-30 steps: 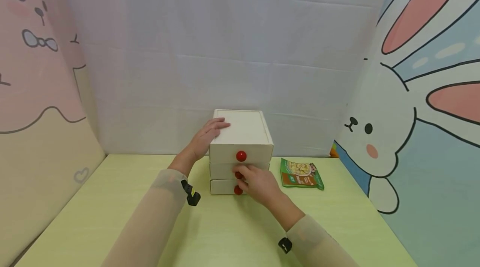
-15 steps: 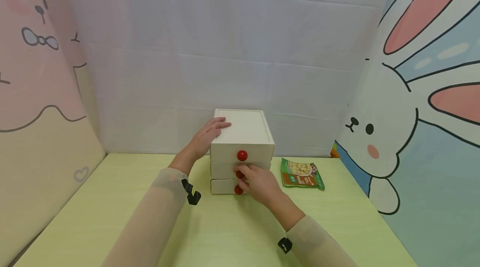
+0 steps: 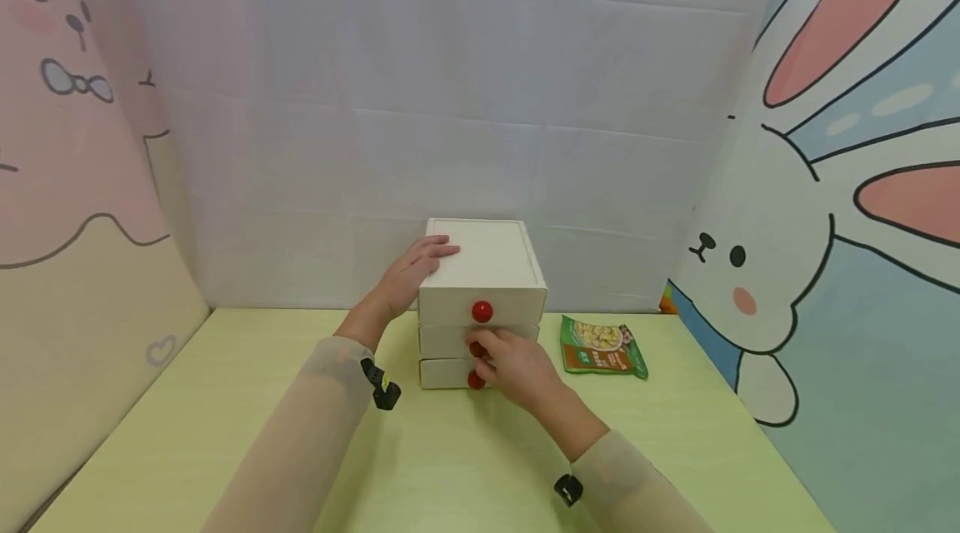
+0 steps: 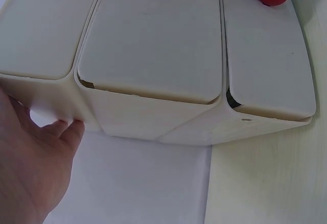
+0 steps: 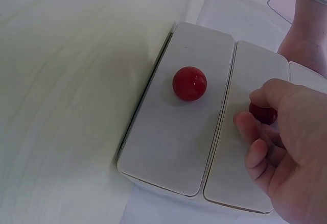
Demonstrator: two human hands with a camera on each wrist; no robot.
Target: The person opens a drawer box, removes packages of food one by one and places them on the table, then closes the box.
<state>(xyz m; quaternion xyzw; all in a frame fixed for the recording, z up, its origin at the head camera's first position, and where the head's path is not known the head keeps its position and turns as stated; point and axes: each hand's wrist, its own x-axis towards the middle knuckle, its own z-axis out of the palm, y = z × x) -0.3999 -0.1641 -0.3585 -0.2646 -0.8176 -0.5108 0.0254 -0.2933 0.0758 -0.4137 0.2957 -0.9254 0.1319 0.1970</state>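
Note:
A white three-drawer box (image 3: 487,254) stands toward the back of the table, each drawer front bearing a round red knob. My left hand (image 3: 408,275) rests over its upper left edge, fingers laid on the top; in the left wrist view that hand (image 4: 38,157) touches the side of the top drawer section. With thumb and fingers, my right hand (image 3: 521,366) pinches the middle drawer's red knob (image 5: 263,114), which the hand partly covers. The top knob (image 3: 482,311) and the bottom knob (image 5: 189,83) are untouched. All the drawers sit flush in the box.
To the right of the box a green and orange food packet (image 3: 602,347) lies flat on the pale yellow-green table (image 3: 427,466). A white cloth (image 3: 360,150) hangs behind, and printed cartoon panels flank both sides, with a rabbit (image 3: 757,266) on the right.

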